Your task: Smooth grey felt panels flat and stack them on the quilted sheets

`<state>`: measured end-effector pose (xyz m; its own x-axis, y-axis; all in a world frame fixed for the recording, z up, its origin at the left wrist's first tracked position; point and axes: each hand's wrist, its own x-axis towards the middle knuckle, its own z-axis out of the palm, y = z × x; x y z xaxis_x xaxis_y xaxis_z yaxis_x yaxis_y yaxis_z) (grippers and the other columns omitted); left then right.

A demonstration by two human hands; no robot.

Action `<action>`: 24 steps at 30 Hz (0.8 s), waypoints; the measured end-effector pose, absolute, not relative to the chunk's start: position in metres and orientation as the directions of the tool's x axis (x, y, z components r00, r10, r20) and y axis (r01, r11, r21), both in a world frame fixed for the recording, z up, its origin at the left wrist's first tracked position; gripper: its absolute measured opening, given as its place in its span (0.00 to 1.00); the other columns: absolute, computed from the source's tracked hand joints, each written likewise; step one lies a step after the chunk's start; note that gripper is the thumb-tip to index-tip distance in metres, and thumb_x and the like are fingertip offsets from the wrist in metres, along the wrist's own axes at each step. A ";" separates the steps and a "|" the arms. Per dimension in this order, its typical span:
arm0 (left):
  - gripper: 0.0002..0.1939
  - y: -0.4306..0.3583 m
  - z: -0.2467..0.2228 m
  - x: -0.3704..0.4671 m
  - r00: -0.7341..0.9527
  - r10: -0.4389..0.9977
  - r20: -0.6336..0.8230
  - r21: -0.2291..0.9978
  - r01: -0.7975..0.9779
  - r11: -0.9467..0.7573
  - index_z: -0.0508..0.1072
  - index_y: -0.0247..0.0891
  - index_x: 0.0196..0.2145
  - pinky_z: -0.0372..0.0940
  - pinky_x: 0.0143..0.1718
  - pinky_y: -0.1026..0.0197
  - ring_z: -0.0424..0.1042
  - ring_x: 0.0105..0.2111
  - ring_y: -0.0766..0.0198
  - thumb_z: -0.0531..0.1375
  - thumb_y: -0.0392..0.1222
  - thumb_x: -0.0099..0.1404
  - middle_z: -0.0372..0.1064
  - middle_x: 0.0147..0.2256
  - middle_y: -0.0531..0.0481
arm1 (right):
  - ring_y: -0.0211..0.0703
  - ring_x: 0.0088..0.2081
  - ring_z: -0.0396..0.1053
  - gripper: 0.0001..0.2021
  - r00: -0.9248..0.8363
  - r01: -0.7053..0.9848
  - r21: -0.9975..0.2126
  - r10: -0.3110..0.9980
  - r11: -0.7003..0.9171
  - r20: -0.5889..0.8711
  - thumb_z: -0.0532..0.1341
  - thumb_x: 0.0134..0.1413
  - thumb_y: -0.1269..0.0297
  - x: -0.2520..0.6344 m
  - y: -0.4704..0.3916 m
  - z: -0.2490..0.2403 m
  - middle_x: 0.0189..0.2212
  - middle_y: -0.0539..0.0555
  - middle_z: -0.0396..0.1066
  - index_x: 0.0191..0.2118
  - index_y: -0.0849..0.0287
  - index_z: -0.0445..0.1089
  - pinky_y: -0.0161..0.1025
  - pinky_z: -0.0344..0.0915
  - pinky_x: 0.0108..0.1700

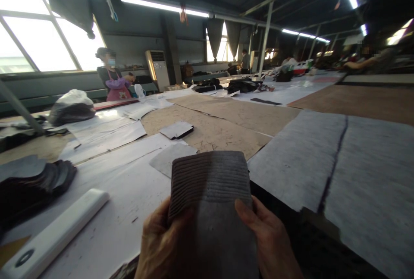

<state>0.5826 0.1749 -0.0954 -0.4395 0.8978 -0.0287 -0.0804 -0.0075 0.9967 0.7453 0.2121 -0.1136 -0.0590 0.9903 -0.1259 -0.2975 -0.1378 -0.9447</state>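
Between my two hands is a thick stack of grey cut fabric pieces (223,227), its layers fanned into narrow steps along the far edge. My left hand (164,231) grips the stack's left side, thumb on top. My right hand (267,231) is closed round the right side with its thumb lying on the top piece. The stack is held up over the near edge of the table, and its lower end runs out of view. Just beyond it lies a flat grey piece (171,158), and farther off a small squared stack (176,130).
A white long-handled object (61,231) and a dark pile of cut pieces (35,175) lie on the left. Grey sheet material (371,162) covers the right. A plastic bag (73,106) stands at the back left, near a person in an apron (116,80). Brown sheets (223,128) lie mid-table.
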 end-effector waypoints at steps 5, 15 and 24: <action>0.18 0.179 -0.090 0.586 -0.203 0.934 -0.293 0.873 -0.456 0.174 0.75 0.32 0.34 0.66 0.26 0.59 0.71 0.23 0.56 0.68 0.44 0.44 0.73 0.26 0.46 | 0.42 0.25 0.67 0.14 0.157 0.224 -0.937 0.939 0.267 0.306 0.59 0.46 0.51 0.750 0.210 -0.121 0.22 0.48 0.69 0.34 0.55 0.69 0.34 0.63 0.30; 0.16 0.178 -0.104 0.575 -0.367 0.926 -0.092 0.989 -0.144 0.041 0.75 0.35 0.34 0.64 0.24 0.65 0.70 0.26 0.58 0.67 0.42 0.46 0.71 0.23 0.52 | 0.46 0.29 0.69 0.17 -0.151 -0.322 -0.925 0.975 -0.202 -0.161 0.64 0.40 0.55 0.744 0.215 -0.120 0.29 0.53 0.72 0.37 0.59 0.69 0.39 0.66 0.31; 0.18 0.178 -0.095 0.577 -0.221 0.955 -0.197 0.943 -0.308 0.123 0.75 0.34 0.35 0.65 0.26 0.62 0.71 0.25 0.58 0.67 0.44 0.45 0.73 0.27 0.47 | 0.45 0.27 0.68 0.15 -0.062 -0.230 -0.968 0.995 -0.097 -0.085 0.65 0.38 0.55 0.750 0.219 -0.118 0.26 0.52 0.71 0.33 0.59 0.69 0.37 0.64 0.30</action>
